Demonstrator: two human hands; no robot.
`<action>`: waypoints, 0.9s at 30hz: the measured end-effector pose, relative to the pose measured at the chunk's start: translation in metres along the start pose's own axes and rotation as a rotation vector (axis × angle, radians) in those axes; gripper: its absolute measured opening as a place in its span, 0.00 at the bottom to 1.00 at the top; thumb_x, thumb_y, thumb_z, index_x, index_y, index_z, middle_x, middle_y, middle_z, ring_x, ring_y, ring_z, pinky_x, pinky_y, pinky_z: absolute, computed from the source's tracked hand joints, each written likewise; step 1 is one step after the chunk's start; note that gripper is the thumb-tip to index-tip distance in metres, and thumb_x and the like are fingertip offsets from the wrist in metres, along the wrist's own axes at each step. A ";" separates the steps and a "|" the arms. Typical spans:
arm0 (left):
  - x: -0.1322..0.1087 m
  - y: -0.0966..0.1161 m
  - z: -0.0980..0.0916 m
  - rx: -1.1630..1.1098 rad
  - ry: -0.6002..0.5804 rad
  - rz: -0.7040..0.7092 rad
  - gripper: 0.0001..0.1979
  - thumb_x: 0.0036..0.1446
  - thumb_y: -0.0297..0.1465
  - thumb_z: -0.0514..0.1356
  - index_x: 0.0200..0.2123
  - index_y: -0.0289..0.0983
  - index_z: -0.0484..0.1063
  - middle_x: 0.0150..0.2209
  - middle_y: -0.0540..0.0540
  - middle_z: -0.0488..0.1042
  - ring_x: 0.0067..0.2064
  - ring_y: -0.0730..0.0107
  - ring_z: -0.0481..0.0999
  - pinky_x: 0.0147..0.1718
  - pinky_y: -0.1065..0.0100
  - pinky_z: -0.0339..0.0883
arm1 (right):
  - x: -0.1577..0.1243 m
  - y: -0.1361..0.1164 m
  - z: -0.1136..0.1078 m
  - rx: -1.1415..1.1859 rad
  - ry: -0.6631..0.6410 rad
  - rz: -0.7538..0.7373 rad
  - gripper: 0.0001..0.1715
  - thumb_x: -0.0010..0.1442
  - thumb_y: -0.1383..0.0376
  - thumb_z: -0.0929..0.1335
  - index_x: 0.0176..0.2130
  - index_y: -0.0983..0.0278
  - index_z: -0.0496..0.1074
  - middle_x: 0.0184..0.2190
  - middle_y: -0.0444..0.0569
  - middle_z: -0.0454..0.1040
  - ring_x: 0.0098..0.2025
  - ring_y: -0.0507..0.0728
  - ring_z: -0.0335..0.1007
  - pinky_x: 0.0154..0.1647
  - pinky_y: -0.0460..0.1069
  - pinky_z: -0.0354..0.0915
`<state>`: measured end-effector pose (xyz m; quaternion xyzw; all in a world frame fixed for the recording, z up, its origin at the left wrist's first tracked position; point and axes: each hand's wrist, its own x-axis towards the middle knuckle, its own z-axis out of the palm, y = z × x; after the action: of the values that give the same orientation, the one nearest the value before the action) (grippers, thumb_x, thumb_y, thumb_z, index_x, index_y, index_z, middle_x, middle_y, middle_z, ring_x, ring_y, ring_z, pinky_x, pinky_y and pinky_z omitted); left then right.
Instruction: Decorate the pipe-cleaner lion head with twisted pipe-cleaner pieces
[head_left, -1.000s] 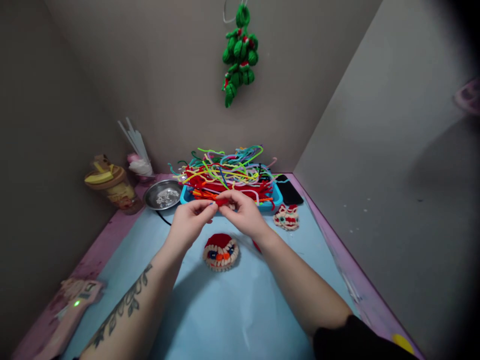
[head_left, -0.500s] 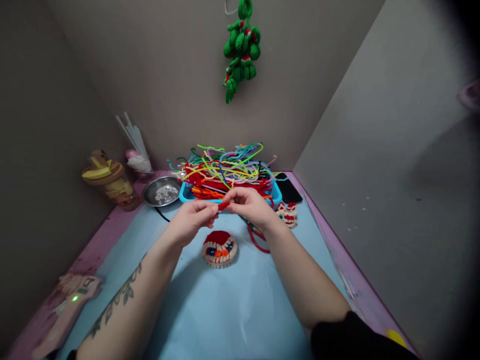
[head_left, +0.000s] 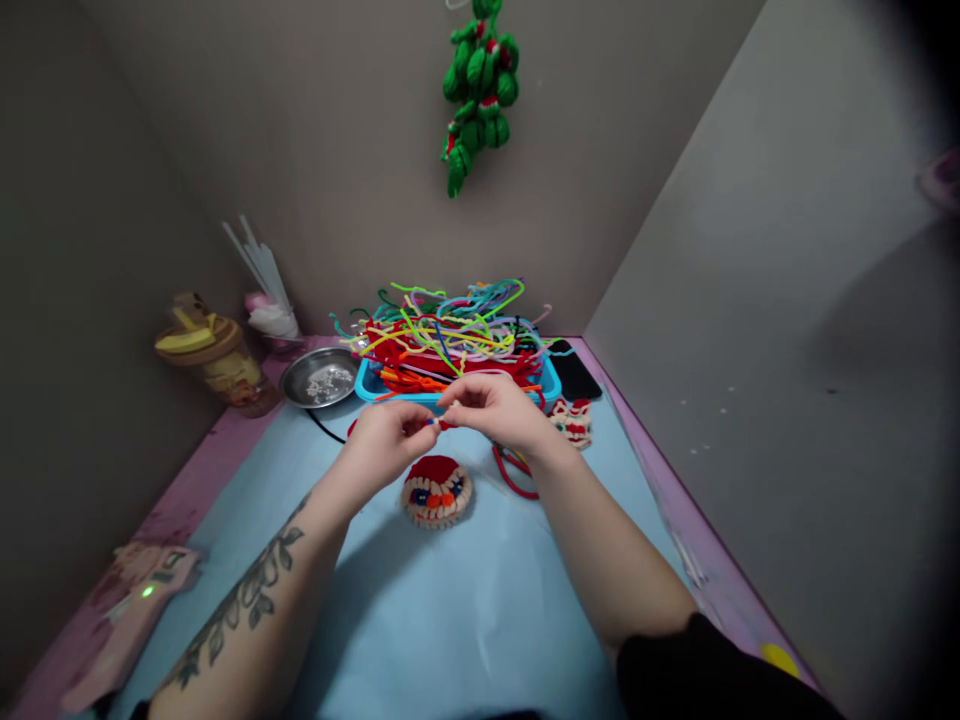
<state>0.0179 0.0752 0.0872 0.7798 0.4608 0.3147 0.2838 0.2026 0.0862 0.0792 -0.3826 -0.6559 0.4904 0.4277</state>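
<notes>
My left hand (head_left: pixel 382 440) and my right hand (head_left: pixel 496 410) meet in front of the basket, fingertips pinched close together. Between them is a small pipe-cleaner piece (head_left: pixel 444 424) with red showing; blue and cream bits are beside it, and the fingers hide most of it. A red bit (head_left: pixel 351 428) shows past my left knuckles. Below the hands lies a round pipe-cleaner face (head_left: pixel 436 494) with a red top, cream edging, blue eyes and an orange middle. Beside my right wrist are red-handled scissors (head_left: pixel 511 478), partly covered.
A blue basket (head_left: pixel 556 388) overflows with colourful pipe cleaners. Around it are a metal bowl (head_left: pixel 294 392) of small pale bits, a phone (head_left: pixel 576 374) and a cream-and-red pipe-cleaner piece (head_left: pixel 573 424). A lidded cup (head_left: pixel 229 375) and pink glue gun (head_left: pixel 142 610) stand left. Green ornaments (head_left: pixel 480 95) hang above.
My left hand has turned so its back faces up more. The red piece, plainly visible between the fingertips before, is now mostly covered. The view has shifted slightly.
</notes>
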 end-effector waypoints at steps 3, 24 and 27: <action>0.000 -0.003 0.004 0.090 0.143 0.008 0.07 0.49 0.32 0.60 0.26 0.39 0.78 0.22 0.49 0.75 0.25 0.69 0.69 0.26 0.71 0.57 | -0.003 -0.006 0.010 -0.155 0.090 -0.049 0.06 0.51 0.66 0.70 0.33 0.65 0.75 0.24 0.43 0.72 0.26 0.50 0.66 0.28 0.46 0.62; 0.007 -0.014 0.019 -0.916 0.324 -0.314 0.17 0.41 0.37 0.71 0.33 0.33 0.79 0.28 0.47 0.77 0.27 0.76 0.70 0.30 0.73 0.66 | -0.008 0.005 0.056 -0.193 0.593 -0.352 0.05 0.58 0.66 0.68 0.36 0.60 0.74 0.36 0.49 0.74 0.39 0.55 0.71 0.37 0.49 0.68; 0.006 -0.010 0.016 -0.907 0.291 -0.289 0.15 0.42 0.37 0.71 0.32 0.33 0.79 0.28 0.47 0.77 0.27 0.76 0.70 0.29 0.73 0.65 | -0.008 0.007 0.056 -0.141 0.613 -0.329 0.04 0.58 0.65 0.68 0.36 0.61 0.73 0.33 0.48 0.74 0.35 0.54 0.71 0.36 0.49 0.69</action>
<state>0.0268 0.0820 0.0703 0.4541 0.4156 0.5464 0.5679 0.1538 0.0633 0.0621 -0.4299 -0.5821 0.2307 0.6505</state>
